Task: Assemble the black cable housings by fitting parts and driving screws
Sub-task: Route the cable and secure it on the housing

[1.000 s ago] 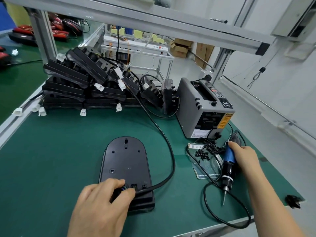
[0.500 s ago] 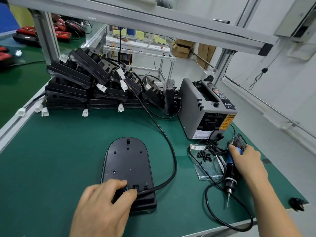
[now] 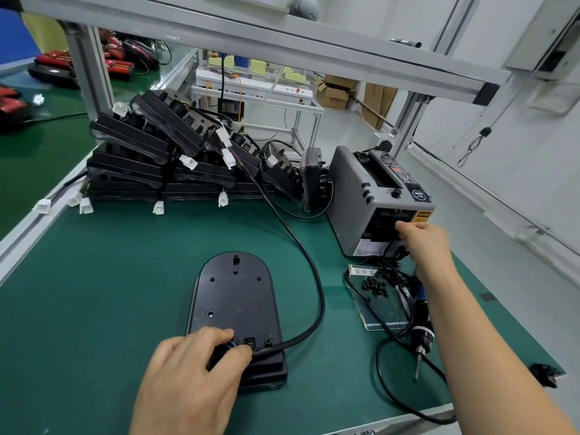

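Observation:
A black oval housing (image 3: 233, 304) lies flat on the green mat (image 3: 94, 293) in front of me. My left hand (image 3: 191, 372) pinches the black cable fitting (image 3: 230, 345) at the housing's near end, where a thick black cable (image 3: 309, 271) leaves and loops to the right. My right hand (image 3: 423, 243) reaches to the front slot of the grey tape dispenser (image 3: 373, 196), fingers curled at the outlet; what it holds is hidden. The blue and black electric screwdriver (image 3: 422, 324) lies on the mat under my right forearm. Loose black screws (image 3: 376, 282) sit on a card.
A pile of black housings with white connectors (image 3: 163, 164) fills the back left of the mat. An aluminium frame post (image 3: 91, 70) stands behind it. The screwdriver's cord (image 3: 395, 394) loops near the table's front edge. A small black part (image 3: 544, 372) lies at the right corner.
My right hand let go of the screwdriver, which now lies on the mat, and moved up to the tape dispenser's outlet. My left hand stayed on the cable fitting.

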`<state>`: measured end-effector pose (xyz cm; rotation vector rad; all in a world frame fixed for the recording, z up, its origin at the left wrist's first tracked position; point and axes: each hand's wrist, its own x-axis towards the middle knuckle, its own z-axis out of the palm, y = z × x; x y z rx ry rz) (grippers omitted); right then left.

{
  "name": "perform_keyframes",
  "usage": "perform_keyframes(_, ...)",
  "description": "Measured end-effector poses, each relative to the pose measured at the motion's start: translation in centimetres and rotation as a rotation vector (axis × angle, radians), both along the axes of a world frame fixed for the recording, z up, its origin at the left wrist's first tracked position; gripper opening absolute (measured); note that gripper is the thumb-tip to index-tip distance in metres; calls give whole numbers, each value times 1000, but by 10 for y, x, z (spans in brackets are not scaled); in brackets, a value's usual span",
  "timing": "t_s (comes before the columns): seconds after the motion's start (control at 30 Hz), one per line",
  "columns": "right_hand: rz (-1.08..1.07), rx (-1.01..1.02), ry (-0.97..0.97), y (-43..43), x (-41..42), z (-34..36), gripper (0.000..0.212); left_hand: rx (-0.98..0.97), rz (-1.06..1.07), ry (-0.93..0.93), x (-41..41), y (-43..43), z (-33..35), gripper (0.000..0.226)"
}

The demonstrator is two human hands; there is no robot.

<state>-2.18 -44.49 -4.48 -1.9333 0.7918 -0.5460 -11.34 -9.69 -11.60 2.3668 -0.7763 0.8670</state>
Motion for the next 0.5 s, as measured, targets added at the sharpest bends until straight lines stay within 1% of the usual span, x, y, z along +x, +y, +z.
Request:
perform_keyframes(0.1, -41, 52, -38, 0, 2, -3, 43, -3, 1, -9, 1, 0, -1, 19)
perform_keyframes(0.17, -55, 87, -59, 1, 3, -3, 50, -10, 0, -11, 1, 0, -2, 20)
perform_keyframes(0.27, -79, 111, -83, 5, 7, -3, 49, -12, 7, -4, 0, 0, -2, 20)
perform_keyframes(0.37, -103, 90, -93, 9, 10, -3, 30, 0, 9, 9, -1, 1, -1, 19)
perform_keyframes(0.4, -112, 84, -94, 10, 11, -4, 29, 4, 9, 15, -1, 1, -1, 19)
perform_keyframes(0.5, -131, 60, -91, 12, 13, -5, 37, 6, 13, 27, -1, 1, 0, 19)
